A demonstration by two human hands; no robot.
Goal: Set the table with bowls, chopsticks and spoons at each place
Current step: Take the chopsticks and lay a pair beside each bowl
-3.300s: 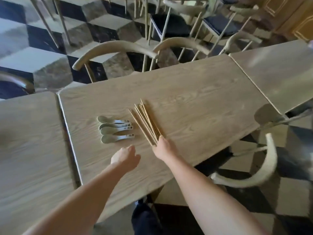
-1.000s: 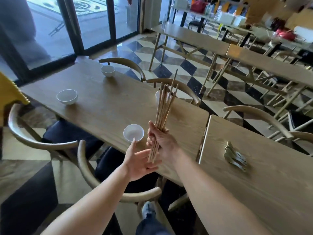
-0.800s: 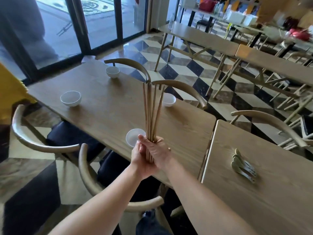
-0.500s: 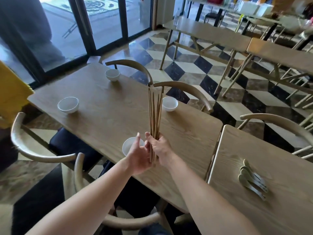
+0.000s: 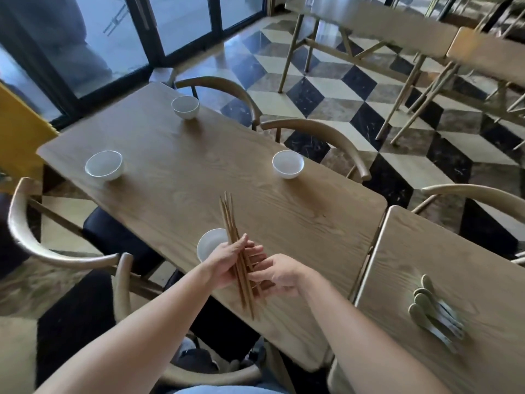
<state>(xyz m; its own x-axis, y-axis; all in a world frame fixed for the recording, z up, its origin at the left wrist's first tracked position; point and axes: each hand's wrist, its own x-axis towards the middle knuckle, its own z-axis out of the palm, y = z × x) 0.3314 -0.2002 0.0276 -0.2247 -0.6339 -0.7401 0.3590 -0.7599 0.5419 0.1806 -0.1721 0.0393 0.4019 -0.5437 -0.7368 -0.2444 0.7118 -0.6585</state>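
Note:
A bundle of several brown chopsticks [image 5: 230, 223] is held over the near edge of the wooden table [image 5: 181, 177]. My left hand [image 5: 227, 265] wraps the bundle's middle. My right hand [image 5: 277, 275] pinches some of the sticks from the right side. Several white bowls stand on the table: one far left [image 5: 104, 165], one at the back [image 5: 185, 107], one right of centre [image 5: 287, 164], and one near bowl [image 5: 210, 244] partly hidden behind my left hand. Several pale green spoons [image 5: 434, 314] lie in a row on the adjoining table [image 5: 454, 251] at right.
Curved wooden chairs surround the table: two near-left chairs [image 5: 25, 223] with dark seats and two far-side chairs [image 5: 321, 132]. The floor is checkered tile. More tables [image 5: 397, 27] stand at the back right. Glass doors lie at the back left.
The bundle has tilted from upright to leaning away over the table. My left hand has closed around it, and my right hand has shifted to the right side of the sticks.

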